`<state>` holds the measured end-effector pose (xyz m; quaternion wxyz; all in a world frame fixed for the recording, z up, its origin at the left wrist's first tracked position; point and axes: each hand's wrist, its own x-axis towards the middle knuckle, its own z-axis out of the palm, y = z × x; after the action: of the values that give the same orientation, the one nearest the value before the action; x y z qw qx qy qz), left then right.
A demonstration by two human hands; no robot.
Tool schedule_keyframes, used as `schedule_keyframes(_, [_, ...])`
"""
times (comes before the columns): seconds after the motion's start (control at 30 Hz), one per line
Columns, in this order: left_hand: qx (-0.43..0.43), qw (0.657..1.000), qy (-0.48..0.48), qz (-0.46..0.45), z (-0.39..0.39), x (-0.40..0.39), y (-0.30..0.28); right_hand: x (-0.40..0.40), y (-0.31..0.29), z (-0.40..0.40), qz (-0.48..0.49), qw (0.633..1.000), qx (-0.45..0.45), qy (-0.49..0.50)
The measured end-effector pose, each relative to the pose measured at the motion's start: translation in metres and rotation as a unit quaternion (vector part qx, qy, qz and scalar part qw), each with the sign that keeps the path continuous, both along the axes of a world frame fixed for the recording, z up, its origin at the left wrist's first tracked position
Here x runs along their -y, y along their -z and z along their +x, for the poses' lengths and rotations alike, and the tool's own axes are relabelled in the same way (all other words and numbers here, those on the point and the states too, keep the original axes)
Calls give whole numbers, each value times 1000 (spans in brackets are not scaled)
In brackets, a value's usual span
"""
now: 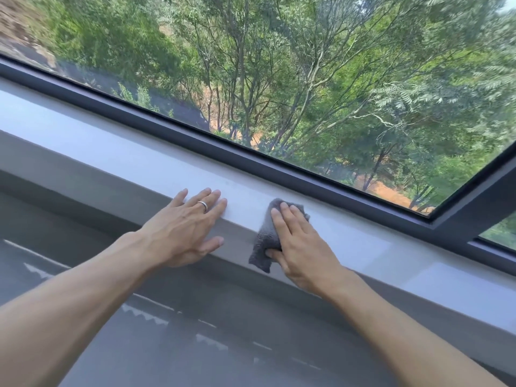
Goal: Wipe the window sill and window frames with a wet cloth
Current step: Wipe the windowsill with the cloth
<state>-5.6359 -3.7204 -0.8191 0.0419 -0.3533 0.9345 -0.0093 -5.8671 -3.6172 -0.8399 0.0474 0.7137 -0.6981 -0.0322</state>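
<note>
Plainly, two hands, one cloth (265, 241) and one ring (203, 205) are in view, along with one pale window sill (117, 146) and one dark window frame (178, 129) running along its far edge. A second dark bar of the frame rises from the sill's right end toward the upper right, so two panes of glass show: a large one (279, 65) and a sliver (499, 233) at the right edge.

The cloth is grey and crumpled, draped over the sill's near edge. Its upper part lies on the sill's flat top and its lower part hangs down the front face. Its long axis runs from the far edge of the sill toward the near edge and on downward, across the length of the sill.

The right hand (301, 244) lies flat on the cloth with straight fingers pressing its upper part onto the sill top. The thumb presses the hanging part against the front face. Most of the cloth shows to the left of that hand and under its fingertips.

The left hand (184, 230) rests just beside the cloth, apart from it, holding nothing. Its fingers are spread straight on the sill top, the thumb on the front face. The ring sits on one of its fingers.

Trees (363, 93) fill the glass.
</note>
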Motion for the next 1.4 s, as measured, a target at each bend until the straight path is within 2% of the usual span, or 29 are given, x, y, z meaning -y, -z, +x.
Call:
schedule_keyframes(0.13, [-2, 1000, -9, 6, 9, -1, 0, 37, -2, 41, 9, 999, 22, -22])
schedule_keyframes(0.27, [-7, 1000, -2, 8, 14, 0, 2, -4, 2, 9, -9, 999, -18, -47])
schedule_keyframes(0.33, [-8, 1000, -1, 10, 15, 2, 3, -12, 1, 3, -15, 999, -9, -33])
schedule_keyframes(0.43, [-15, 1000, 1, 9, 14, 4, 2, 23, -3, 34, 16, 1000, 13, -17])
schedule_keyframes(0.57, [-31, 999, -13, -17, 13, 9, 2, 63, -5, 71, 10, 998, 43, -33])
schedule_keyframes(0.67, [-54, 998, -19, 1, 14, 18, -1, 46, -14, 53, 47, 997, 51, -29])
schedule_keyframes(0.77, [-71, 997, -11, 20, 16, 27, -3, 23, -24, 21, 63, 994, 76, 35])
schedule_keyframes(0.83, [-72, 997, -13, 27, 22, 39, -4, 50, -24, 17, 82, 991, 73, 75])
schedule_keyframes(0.9, [-72, 997, -15, 22, 27, 49, -4, 90, -18, 37, 72, 994, 55, 69])
schedule_keyframes(1.0, [-80, 997, -17, 9, 38, 56, 0, 131, -11, 82, 48, 989, 115, 73])
schedule_keyframes(1.13, [-51, 998, -10, 29, 60, 67, 1, 108, -26, 73, 70, 990, 122, 5])
schedule_keyframes(1.23, [-30, 999, -3, 35, 65, 70, 1, 82, -32, 46, 69, 992, 97, 33])
schedule_keyframes(1.3, [-19, 999, 4, 35, 66, 73, -1, 98, -30, 52, 86, 990, 83, 68])
schedule_keyframes(1.4, [-20, 999, -5, 27, 72, 80, -3, 142, -22, 86, 67, 987, 129, 74])
